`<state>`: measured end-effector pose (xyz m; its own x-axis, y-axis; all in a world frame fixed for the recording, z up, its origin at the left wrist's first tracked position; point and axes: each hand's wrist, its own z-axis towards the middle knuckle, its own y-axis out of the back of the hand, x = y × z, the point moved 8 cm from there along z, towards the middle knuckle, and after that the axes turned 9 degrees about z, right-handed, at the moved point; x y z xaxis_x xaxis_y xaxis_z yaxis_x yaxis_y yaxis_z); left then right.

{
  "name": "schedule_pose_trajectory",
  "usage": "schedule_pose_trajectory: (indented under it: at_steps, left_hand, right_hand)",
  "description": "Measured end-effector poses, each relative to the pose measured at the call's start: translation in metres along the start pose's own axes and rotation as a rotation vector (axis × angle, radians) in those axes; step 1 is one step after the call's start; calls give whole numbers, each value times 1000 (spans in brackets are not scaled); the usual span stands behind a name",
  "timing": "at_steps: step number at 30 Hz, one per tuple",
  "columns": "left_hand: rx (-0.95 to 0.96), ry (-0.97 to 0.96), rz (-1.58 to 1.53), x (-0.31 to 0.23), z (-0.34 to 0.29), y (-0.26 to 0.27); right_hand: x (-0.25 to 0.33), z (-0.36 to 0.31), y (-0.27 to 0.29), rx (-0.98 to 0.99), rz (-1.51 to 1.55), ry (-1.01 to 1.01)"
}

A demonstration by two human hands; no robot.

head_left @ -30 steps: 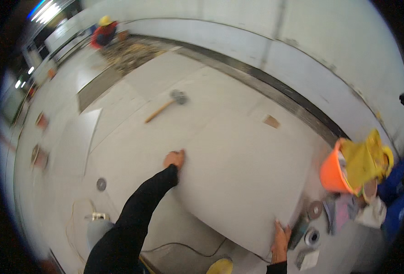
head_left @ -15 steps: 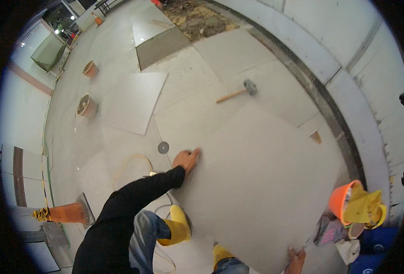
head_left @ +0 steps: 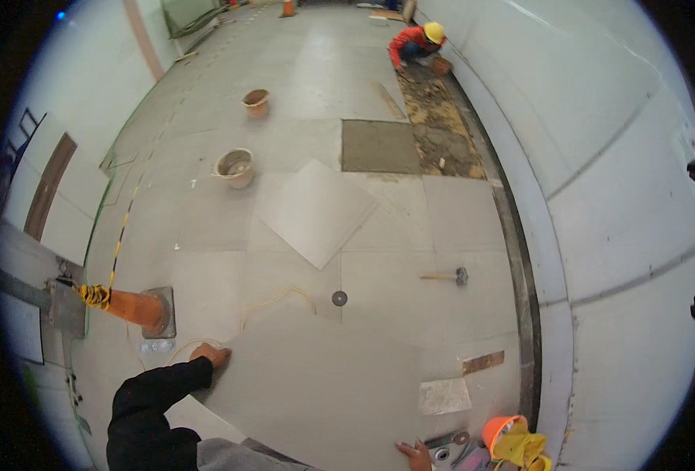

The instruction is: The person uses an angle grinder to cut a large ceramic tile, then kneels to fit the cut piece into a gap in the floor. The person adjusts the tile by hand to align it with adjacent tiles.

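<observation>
A large grey floor tile [head_left: 324,377] is in front of me, between my two hands. My left hand [head_left: 212,355] grips its left edge, with the fingers partly hidden at the edge. At the near right side, my right hand [head_left: 416,455] holds the tile's edge; the lower picture rim cuts that hand off. Beyond the tile a dark round disc [head_left: 340,298] lies on the floor. A mallet [head_left: 451,276] with a wooden handle rests farther right. A yellow cord [head_left: 281,296] loops close to the tile's far left edge.
Another loose tile [head_left: 316,213] lies askew ahead, with two buckets [head_left: 237,168] to its left. An orange cone [head_left: 139,308] stands left. Wet mortar [head_left: 379,147] and rubble [head_left: 442,118] fill a strip where a co-worker [head_left: 418,47] crouches. An orange bucket [head_left: 504,430] stands at right.
My view has swung up and left, bringing the co-worker in. The tile and my hands are now nearer me, farther from the disc. A pale slab and a brown strip now show at right.
</observation>
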<state>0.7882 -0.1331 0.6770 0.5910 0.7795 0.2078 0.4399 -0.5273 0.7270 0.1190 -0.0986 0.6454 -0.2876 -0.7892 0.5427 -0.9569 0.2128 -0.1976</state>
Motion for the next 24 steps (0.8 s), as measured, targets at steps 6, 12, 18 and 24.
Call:
schedule_pose_trajectory:
  at_steps: [6, 12, 18, 24]
  left_hand:
    - [-45, 237, -185, 139, -12, 47]
    - [-67, 359, -502, 179, 8, 72]
    - [-18, 312, -462, 129, 102, 132]
    - [38, 321, -312, 56, 222, 240]
  right_hand:
    - [79, 45, -141, 92, -505, -100]
    - [198, 51, -308, 420, -409, 30]
    - [271, 129, -406, 433, -435, -24]
    - [354, 179, -492, 271, -452, 38]
